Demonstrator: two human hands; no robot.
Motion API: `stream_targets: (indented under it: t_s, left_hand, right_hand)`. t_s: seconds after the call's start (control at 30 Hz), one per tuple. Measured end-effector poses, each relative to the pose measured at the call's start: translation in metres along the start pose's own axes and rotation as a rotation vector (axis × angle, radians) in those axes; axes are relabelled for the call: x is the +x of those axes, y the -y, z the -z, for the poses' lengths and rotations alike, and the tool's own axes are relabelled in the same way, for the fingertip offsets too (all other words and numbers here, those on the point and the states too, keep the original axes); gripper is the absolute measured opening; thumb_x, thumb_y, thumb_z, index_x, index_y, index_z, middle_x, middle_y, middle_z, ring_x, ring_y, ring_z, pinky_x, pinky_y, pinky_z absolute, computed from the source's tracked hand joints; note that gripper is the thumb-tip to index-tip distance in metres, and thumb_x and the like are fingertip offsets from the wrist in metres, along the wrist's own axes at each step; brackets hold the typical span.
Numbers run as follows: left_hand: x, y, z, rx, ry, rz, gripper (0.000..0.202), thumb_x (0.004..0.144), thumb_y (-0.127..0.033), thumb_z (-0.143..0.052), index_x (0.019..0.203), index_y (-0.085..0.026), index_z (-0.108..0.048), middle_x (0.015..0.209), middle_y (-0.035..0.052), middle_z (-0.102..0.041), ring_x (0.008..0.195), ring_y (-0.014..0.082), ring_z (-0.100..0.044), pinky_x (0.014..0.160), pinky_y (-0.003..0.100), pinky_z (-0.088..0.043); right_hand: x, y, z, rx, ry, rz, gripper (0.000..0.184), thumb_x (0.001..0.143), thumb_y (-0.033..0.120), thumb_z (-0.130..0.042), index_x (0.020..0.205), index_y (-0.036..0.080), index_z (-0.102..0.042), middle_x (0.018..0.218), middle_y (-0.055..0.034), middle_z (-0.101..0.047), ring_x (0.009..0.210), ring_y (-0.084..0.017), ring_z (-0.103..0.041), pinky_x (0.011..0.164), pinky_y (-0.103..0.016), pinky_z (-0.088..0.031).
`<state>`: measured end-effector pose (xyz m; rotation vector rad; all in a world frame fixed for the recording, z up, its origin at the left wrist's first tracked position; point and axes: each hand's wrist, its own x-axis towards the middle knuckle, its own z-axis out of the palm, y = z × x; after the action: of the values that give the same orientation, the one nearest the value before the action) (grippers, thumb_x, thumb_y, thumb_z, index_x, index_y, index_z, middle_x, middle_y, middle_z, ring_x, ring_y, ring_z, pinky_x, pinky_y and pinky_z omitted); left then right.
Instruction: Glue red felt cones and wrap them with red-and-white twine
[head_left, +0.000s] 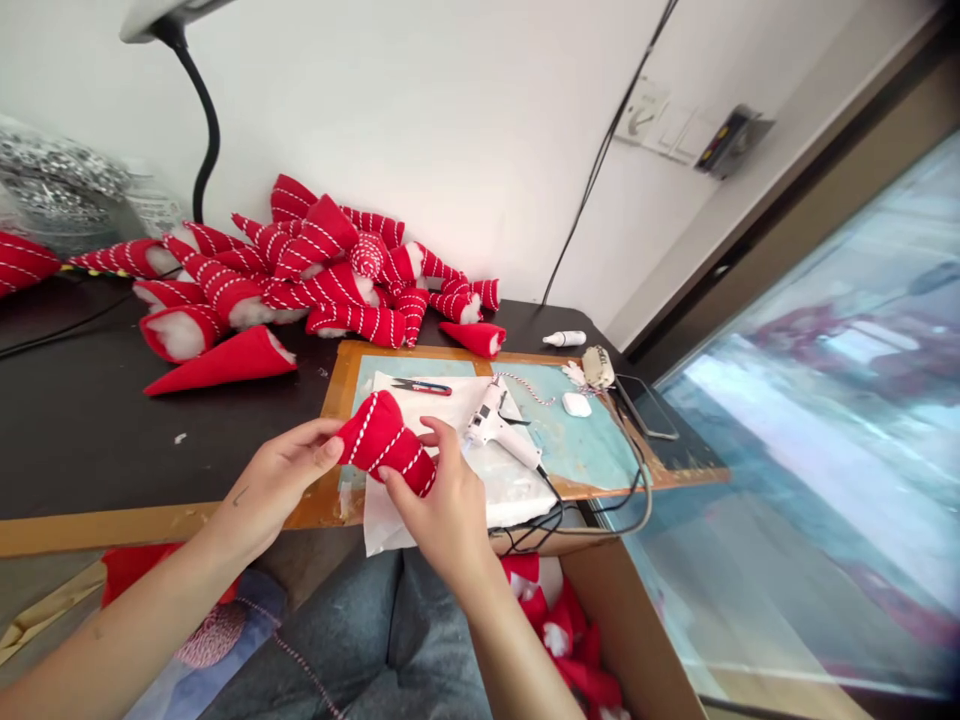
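Observation:
Both my hands hold one red felt cone (pixel 384 441) wound with white cord, just above the table's front edge. My left hand (pixel 281 478) pinches its left end with thumb and fingers. My right hand (pixel 442 500) grips its right end, fingers wrapped round it. Under them lies a white sheet (pixel 457 400) on a light-blue mat (pixel 577 445). A white glue gun (pixel 495 425) rests on the sheet just right of my right hand. Small red-handled snips (pixel 421 386) lie behind the cone.
A heap of finished striped cones (pixel 330 270) and a plain red cone (pixel 225 362) lie at the back of the dark table (pixel 75 420). A phone (pixel 649 405), a white bottle (pixel 564 339) and small bits sit right. A cardboard box (pixel 622 640) with red pieces stands by my lap.

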<state>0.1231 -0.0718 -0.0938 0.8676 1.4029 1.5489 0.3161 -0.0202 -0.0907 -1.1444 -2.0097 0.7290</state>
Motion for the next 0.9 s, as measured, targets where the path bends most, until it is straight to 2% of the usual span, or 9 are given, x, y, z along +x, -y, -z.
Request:
stream_targets:
  t_s: [0.13,0.23,0.4,0.53,0.63,0.7,0.73,0.83,0.9]
  left_hand:
    - [0.003,0.000,-0.005,-0.014,-0.020,0.001,0.059,0.064,-0.070,-0.097,0.099,-0.024,-0.085,0.096,0.0065,-0.085,0.094,0.0270,-0.077,0.086,0.031,-0.062]
    - [0.005,-0.001,-0.009,-0.041,-0.057,0.000,0.057,0.064,-0.068,-0.098,0.097,-0.024,-0.085,0.098,0.0067,-0.086,0.096,0.0266,-0.076,0.085,0.030,-0.062]
    - [0.008,-0.008,-0.015,0.014,0.009,0.003,0.057,0.067,-0.076,-0.092,0.092,-0.025,-0.085,0.098,0.0095,-0.086,0.096,0.0304,-0.077,0.088,0.039,-0.063]
    - [0.014,-0.012,-0.017,0.052,-0.053,-0.021,0.050,0.065,-0.069,-0.096,0.087,-0.025,-0.085,0.092,0.0075,-0.086,0.089,0.0286,-0.077,0.080,0.035,-0.064]
    - [0.016,-0.013,-0.014,0.042,-0.087,-0.033,0.051,0.063,-0.068,-0.098,0.087,-0.025,-0.085,0.091,0.0060,-0.086,0.093,0.0285,-0.076,0.081,0.033,-0.063]
    - [0.015,-0.013,-0.010,0.029,-0.084,-0.045,0.050,0.066,-0.067,-0.098,0.090,-0.024,-0.086,0.094,0.0047,-0.086,0.099,0.0284,-0.075,0.086,0.034,-0.063]
    - [0.013,-0.012,-0.008,0.028,-0.074,-0.053,0.048,0.068,-0.064,-0.098,0.092,-0.024,-0.086,0.096,0.0040,-0.085,0.101,0.0280,-0.074,0.089,0.034,-0.062]
    - [0.009,-0.012,-0.003,0.036,-0.047,-0.067,0.042,0.071,-0.058,-0.099,0.092,-0.023,-0.087,0.097,0.0026,-0.083,0.102,0.0262,-0.071,0.092,0.033,-0.059]
    - [0.004,-0.012,-0.003,0.039,-0.035,-0.065,0.043,0.069,-0.059,-0.100,0.089,-0.023,-0.088,0.096,0.0026,-0.081,0.101,0.0254,-0.068,0.090,0.033,-0.057]
  right_hand:
    - [-0.003,-0.004,-0.007,-0.054,-0.061,0.098,0.062,0.089,0.035,-0.080,0.144,0.019,-0.057,0.124,-0.0151,-0.080,0.105,-0.032,-0.082,0.086,-0.042,-0.068]
    - [-0.003,-0.005,-0.010,-0.066,-0.068,0.102,0.060,0.089,0.034,-0.080,0.143,0.019,-0.058,0.125,-0.0160,-0.080,0.105,-0.033,-0.083,0.083,-0.043,-0.069]
    - [-0.003,-0.001,-0.012,-0.109,-0.058,0.094,0.060,0.091,0.035,-0.079,0.144,0.018,-0.058,0.129,-0.0183,-0.078,0.106,-0.035,-0.082,0.082,-0.046,-0.069]
    - [-0.002,-0.004,-0.008,-0.150,-0.050,0.154,0.062,0.093,0.041,-0.078,0.146,0.017,-0.057,0.128,-0.0193,-0.078,0.103,-0.035,-0.081,0.080,-0.046,-0.069]
    - [0.004,-0.023,0.010,-0.177,-0.112,0.232,0.056,0.098,0.038,-0.067,0.147,0.015,-0.056,0.130,-0.0195,-0.077,0.116,-0.035,-0.076,0.095,-0.050,-0.066]
    - [0.012,-0.045,0.028,-0.276,-0.175,0.229,0.051,0.096,0.022,-0.056,0.146,0.012,-0.058,0.139,-0.0208,-0.073,0.130,-0.035,-0.069,0.112,-0.054,-0.058]
    - [0.017,-0.058,0.037,-0.356,-0.191,0.203,0.054,0.091,0.014,-0.053,0.145,0.010,-0.059,0.142,-0.0220,-0.071,0.136,-0.036,-0.066,0.117,-0.056,-0.053]
    - [0.034,-0.092,0.055,-0.606,-0.108,0.087,0.066,0.081,0.005,-0.053,0.146,0.002,-0.059,0.153,-0.0275,-0.064,0.150,-0.040,-0.055,0.128,-0.059,-0.041]
    - [0.044,-0.107,0.059,-0.696,-0.020,0.044,0.066,0.080,0.004,-0.055,0.146,0.000,-0.059,0.154,-0.0288,-0.063,0.151,-0.041,-0.054,0.128,-0.058,-0.040]
